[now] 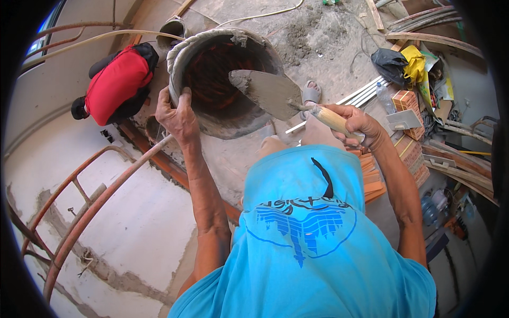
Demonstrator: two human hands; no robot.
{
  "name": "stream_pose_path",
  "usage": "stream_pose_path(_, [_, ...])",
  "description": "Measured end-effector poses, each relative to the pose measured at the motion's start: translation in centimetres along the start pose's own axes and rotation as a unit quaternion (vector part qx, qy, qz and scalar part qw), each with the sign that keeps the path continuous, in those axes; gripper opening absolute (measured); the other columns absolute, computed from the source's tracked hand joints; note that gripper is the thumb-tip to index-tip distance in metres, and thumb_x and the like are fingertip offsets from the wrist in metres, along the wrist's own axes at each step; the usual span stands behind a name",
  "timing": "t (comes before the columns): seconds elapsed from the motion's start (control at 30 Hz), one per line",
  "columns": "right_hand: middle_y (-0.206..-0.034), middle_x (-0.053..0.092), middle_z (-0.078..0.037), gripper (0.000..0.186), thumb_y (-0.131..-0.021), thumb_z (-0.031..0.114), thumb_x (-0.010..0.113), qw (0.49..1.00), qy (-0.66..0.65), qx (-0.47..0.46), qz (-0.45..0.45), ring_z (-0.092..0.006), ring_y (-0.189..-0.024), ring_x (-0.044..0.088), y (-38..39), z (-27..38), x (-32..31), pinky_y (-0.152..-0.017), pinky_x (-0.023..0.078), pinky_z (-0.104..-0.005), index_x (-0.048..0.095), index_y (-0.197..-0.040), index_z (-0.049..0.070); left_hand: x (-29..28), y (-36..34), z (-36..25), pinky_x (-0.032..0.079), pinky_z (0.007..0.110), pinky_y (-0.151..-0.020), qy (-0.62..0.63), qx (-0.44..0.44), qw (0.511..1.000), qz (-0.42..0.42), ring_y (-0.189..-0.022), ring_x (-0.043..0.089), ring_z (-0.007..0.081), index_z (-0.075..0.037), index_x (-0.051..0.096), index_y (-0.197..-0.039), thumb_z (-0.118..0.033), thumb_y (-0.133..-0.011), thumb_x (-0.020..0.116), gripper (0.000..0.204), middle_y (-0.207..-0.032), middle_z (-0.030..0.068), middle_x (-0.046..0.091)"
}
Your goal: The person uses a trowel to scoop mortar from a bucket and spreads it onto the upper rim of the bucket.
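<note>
Gripping bucket [238, 126], trowel [273, 95] | co-worker [119, 85], rusty tubing [114, 191] left | bricks [406, 102], bags [388, 65] right

So the trowel [289, 99] had a broad, pointed blade [265, 91] caked with grey muck, plus a pale wooden handle [333, 121]. It was held up, tip aimed left, overlapping the right side of the bucket [174, 62] from this angle. That bucket was big, round and grimy grey, pale wrapping around the rim, dark inside with reddish streaks.
</note>
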State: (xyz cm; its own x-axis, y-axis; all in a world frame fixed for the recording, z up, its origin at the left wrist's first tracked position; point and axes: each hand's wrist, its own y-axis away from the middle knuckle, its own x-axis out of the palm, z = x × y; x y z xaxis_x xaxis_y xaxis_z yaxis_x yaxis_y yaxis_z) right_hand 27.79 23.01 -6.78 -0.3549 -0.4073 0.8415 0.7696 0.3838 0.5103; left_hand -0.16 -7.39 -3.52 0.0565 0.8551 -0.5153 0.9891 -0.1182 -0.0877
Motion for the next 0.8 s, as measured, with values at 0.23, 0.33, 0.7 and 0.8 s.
stream_pose_path(0.23, [-0.08, 0.065, -0.013, 0.086, -0.076, 0.01, 0.074, 1.0, 0.016, -0.004, -0.015, -0.0119, -0.047, 0.057, -0.1, -1.2, -0.8, -0.039, 0.049, -0.0221, 0.042, -0.156, 0.003, 0.1, 1.0, 1.1, 0.043, 0.024, -0.072, 0.063, -0.037, 0.997, -0.005, -0.076, 0.052, 0.0067, 0.002, 0.07, -0.096, -0.002, -0.086, 0.072, 0.012, -0.084, -0.0022, 0.063])
stream_pose_path(0.33, [-0.078, 0.064, -0.012, 0.087, -0.075, 0.011, 0.074, 0.998, 0.052, -0.012, -0.018, -0.0115, -0.046, 0.056, -0.1, -1.1, -0.2, -0.039, 0.048, -0.0221, 0.042, -0.156, 0.002, -0.5, 1.1, 2.4, 0.044, 0.023, -0.074, 0.038, -0.037, 0.999, -0.004, -0.077, 0.053, 0.0057, 0.0, 0.071, -0.099, -0.002, -0.086, 0.073, 0.013, -0.087, -0.0031, 0.065])
stream_pose_path(0.7, [-0.077, 0.064, -0.015, 0.089, -0.076, 0.007, 0.074, 0.998, 0.006, -0.051, -0.034, -0.0144, -0.046, 0.059, 2.3, -1.1, 2.0, -0.038, 0.049, -0.0242, 0.038, -0.158, 0.002, -2.3, 2.2, 7.2, 0.051, 0.027, -0.076, 0.197, -0.146, 0.969, -0.043, -0.078, 0.061, 0.0103, 0.004, 0.071, -0.104, 0.005, -0.083, 0.072, 0.02, -0.092, 0.0048, 0.071])
stream_pose_path(0.8, [-0.078, 0.064, -0.016, 0.092, -0.077, 0.009, 0.079, 0.997, -0.004, -0.072, 0.003, -0.0152, -0.046, 0.059, 2.7, -1.4, 1.6, -0.038, 0.05, -0.0243, 0.037, -0.158, 0.003, -3.0, 2.6, 8.7, 0.052, 0.027, -0.073, 0.252, -0.206, 0.945, -0.03, -0.076, 0.063, 0.0116, 0.003, 0.07, -0.104, 0.006, -0.084, 0.071, 0.02, -0.092, 0.0057, 0.071])
